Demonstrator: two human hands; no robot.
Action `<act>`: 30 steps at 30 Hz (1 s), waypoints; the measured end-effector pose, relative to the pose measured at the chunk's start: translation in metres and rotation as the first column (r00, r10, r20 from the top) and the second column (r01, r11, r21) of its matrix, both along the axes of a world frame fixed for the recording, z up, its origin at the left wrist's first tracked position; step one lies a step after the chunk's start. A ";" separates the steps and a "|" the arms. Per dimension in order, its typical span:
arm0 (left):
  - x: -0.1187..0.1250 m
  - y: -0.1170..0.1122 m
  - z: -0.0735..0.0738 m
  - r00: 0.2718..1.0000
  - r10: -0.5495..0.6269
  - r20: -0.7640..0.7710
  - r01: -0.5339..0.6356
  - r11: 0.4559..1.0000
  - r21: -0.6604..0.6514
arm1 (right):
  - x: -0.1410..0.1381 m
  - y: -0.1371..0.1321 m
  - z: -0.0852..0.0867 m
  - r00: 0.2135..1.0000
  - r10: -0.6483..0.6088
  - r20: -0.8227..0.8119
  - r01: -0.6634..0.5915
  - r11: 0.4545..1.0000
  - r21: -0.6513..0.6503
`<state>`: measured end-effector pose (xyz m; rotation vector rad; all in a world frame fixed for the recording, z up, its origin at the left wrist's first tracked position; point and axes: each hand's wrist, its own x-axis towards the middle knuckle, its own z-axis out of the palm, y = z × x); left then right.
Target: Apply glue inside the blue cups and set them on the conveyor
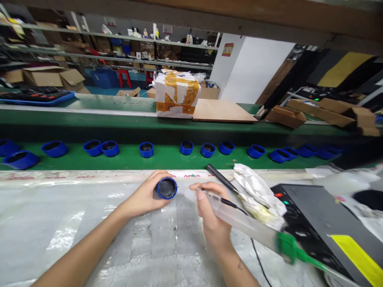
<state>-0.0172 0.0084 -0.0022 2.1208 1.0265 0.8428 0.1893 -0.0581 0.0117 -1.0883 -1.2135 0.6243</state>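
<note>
My left hand (149,193) is wrapped round a blue ring-shaped cup (166,188) with a black inside, its opening tilted up towards me. The cup is held over the plastic-covered table. To its right, my right hand (214,213) grips a translucent dispensing syringe (254,225), its front end pointing left towards the cup but apart from it. A green adapter (287,247) with a hose closes the back of the syringe. A thin black cable (229,203) lies along the barrel. The very tip is blurred.
Several similar blue cups (146,150) stand in a row on the green belt (167,161). Right of my hand lie a black-handled tool (221,177) and crumpled white paper (257,187), beside a dark control box (317,215) with lit lamps. A taped carton (177,93) stands behind.
</note>
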 end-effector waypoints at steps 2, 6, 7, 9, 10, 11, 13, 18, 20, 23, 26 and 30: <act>-0.021 0.015 0.005 0.971 0.237 -0.020 -0.235 0.969 0.073 | 0.003 0.000 -0.002 1.000 -0.023 0.012 0.023 1.000 -0.004; -0.101 0.044 0.016 0.600 0.799 -0.054 -0.785 0.600 0.154 | 0.004 0.002 -0.003 0.998 -0.035 0.048 0.035 0.999 0.002; -0.124 0.048 0.018 0.461 0.886 -0.056 -0.876 0.464 0.135 | 0.004 0.002 -0.003 0.997 -0.039 0.060 0.039 0.999 0.005; -0.165 0.051 0.019 0.240 0.969 -0.066 -0.964 0.246 0.101 | 0.003 0.002 -0.002 0.996 -0.042 0.078 0.041 0.999 0.011; -0.180 0.051 0.019 0.189 0.980 -0.067 -0.976 0.195 0.095 | 0.002 0.002 -0.002 0.996 -0.037 0.085 0.036 0.999 0.010; -0.191 0.051 0.018 0.182 0.980 -0.083 -0.978 0.189 0.088 | 0.002 0.002 -0.003 0.996 -0.030 0.090 0.029 1.000 0.007; -0.199 0.050 0.016 0.219 0.968 -0.119 -0.968 0.231 0.095 | 0.001 0.002 -0.004 0.995 -0.011 0.101 0.011 1.000 0.007; -0.174 0.051 0.005 0.345 0.923 -0.169 -0.879 0.381 0.286 | 0.000 0.004 -0.007 0.990 0.014 0.140 -0.020 0.999 0.041; -0.167 0.052 0.002 0.361 0.921 -0.145 -0.839 0.389 0.381 | 0.000 0.005 -0.007 0.990 0.014 0.144 -0.020 0.999 0.042; -0.168 0.055 0.004 0.339 0.940 -0.032 -0.848 0.320 0.423 | -0.001 0.005 -0.007 0.992 0.006 0.125 -0.012 0.999 0.052; -0.167 0.055 0.015 0.334 0.940 0.065 -0.861 0.277 0.427 | -0.002 0.004 -0.007 0.995 0.012 0.099 -0.017 0.999 0.048; -0.126 0.048 0.026 0.586 0.795 0.156 -0.766 0.481 0.427 | -0.002 0.001 -0.008 0.997 0.024 0.071 -0.026 0.999 0.026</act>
